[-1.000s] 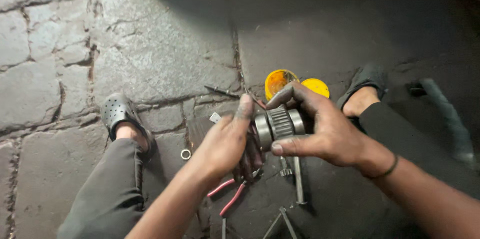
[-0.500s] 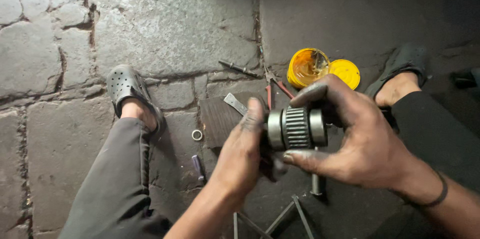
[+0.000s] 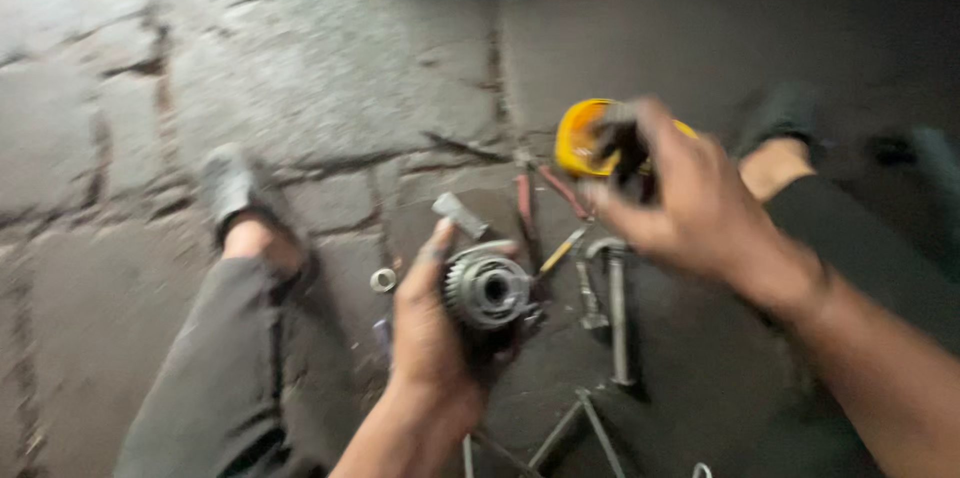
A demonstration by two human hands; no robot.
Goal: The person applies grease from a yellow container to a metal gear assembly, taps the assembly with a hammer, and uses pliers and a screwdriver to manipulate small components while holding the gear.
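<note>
Steel rods and a forked tool (image 3: 575, 428) lie nearest, at the bottom edge, on a dark mat (image 3: 700, 378). Just above them the left hand (image 3: 430, 338) wraps a round metal gear part (image 3: 487, 288): thumb up its left side, fingers curled beneath, toothed ring and open bore facing the camera. Part sits low centre, over the mat, held clear of the tools.

Right of it, a long wrench-like tool (image 3: 615, 308) lies upright in frame, with a shorter bit and a yellow-handled driver (image 3: 562, 250) beside it. Left of the hand, a small metal ring (image 3: 383, 280) sits on the stone. A short grey cylinder (image 3: 460, 215) lies just above the gear part, and red-handled pliers (image 3: 545, 196) beyond that.

Right hand (image 3: 690, 208) is raised at mid-frame, heavily motion-blurred, fingers bent around something dark at the fingertips; can't tell what it is or how tight the pinch. It hangs directly over a yellow tub (image 3: 580, 138), well apart from the gear part.

Grey trouser leg with a grey clog (image 3: 228, 183) on the left, dark leg and shoe (image 3: 785, 113) on the right. Farthest out: cracked stone paving (image 3: 250, 58).
</note>
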